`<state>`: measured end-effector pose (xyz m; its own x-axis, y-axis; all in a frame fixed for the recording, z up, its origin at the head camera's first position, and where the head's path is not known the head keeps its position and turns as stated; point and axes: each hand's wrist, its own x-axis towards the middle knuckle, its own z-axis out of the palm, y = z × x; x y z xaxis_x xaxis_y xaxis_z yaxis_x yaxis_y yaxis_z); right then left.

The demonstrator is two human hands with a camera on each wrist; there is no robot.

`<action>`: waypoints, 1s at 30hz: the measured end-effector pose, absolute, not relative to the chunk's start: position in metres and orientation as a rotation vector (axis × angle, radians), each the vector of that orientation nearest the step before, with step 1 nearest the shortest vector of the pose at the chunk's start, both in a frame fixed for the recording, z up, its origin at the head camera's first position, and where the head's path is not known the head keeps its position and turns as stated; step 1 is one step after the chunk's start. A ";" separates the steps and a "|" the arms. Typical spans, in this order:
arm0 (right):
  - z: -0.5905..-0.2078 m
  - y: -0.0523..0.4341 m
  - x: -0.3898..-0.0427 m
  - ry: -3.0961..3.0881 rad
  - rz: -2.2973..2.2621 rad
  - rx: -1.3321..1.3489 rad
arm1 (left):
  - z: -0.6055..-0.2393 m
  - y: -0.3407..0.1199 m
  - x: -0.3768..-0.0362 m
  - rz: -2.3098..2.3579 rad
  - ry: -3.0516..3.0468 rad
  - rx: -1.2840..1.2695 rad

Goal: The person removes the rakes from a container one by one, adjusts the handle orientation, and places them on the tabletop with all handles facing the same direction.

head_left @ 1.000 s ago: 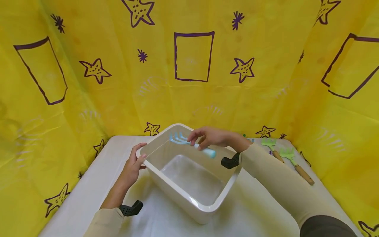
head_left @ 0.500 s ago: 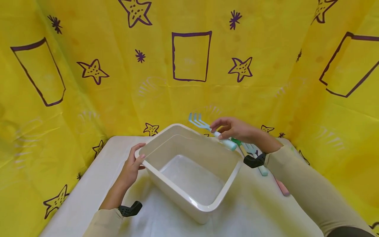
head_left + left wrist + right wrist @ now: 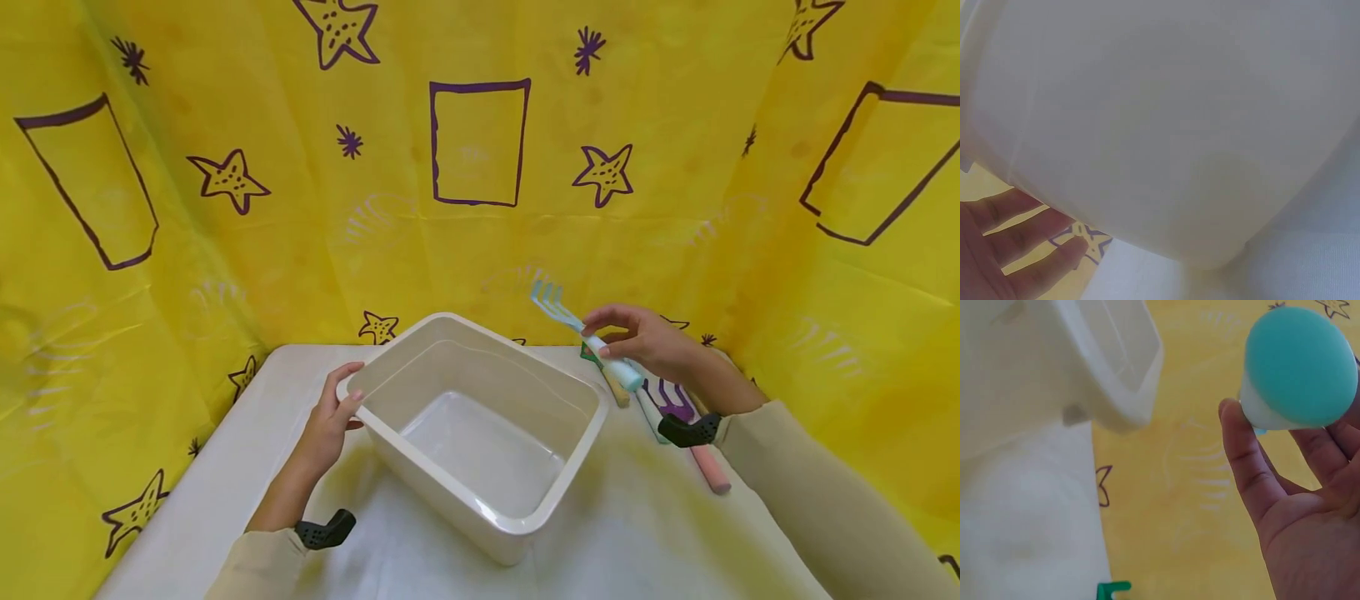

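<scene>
A beige plastic basin (image 3: 438, 477) stands at an angle on the white table. My left hand (image 3: 324, 429) grips its left corner, thumb over the rim and fingers outside; the left wrist view shows those fingers against the basin wall (image 3: 1166, 137). Beyond the basin's right end, my right hand (image 3: 651, 343) pinches a small hand rake (image 3: 622, 371) by its white handle between thumb and fingers. Its pale blue tines point up and left, raised above the table. In the right wrist view, the handle's turquoise end (image 3: 1300, 365) faces the camera.
Right of the basin lie several more garden tools: a green one with a wooden handle (image 3: 617, 388), a purple rake (image 3: 677, 408) and a pink handle (image 3: 709, 470). My right forearm covers part of them. A yellow curtain (image 3: 480, 267) with drawn starfish encloses the table (image 3: 315, 575).
My right hand has carried the hand rake from over the basin rightward past its rim, uncovering the basin's right end. The left hand keeps its grip on the corner.
</scene>
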<state>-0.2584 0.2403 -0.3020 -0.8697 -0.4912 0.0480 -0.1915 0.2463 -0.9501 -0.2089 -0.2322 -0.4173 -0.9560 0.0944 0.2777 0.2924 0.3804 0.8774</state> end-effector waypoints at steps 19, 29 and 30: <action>-0.369 0.290 -0.236 2.317 -1.693 -0.237 | -0.419 -0.232 -0.212 -1.615 -2.454 -0.339; -0.408 0.299 -0.225 2.138 -1.933 -0.107 | -0.418 -0.231 -0.211 -1.624 -2.446 -0.338; -0.411 0.299 -0.224 2.146 -1.930 -0.085 | -0.418 -0.231 -0.211 -1.625 -2.444 -0.342</action>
<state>-0.2236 0.2994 -0.4111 -0.9662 -0.2111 -0.1479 0.1247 0.1192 -0.9850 -0.2109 -0.2306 -0.4180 -0.9560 0.0873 0.2801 0.2921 0.3739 0.8803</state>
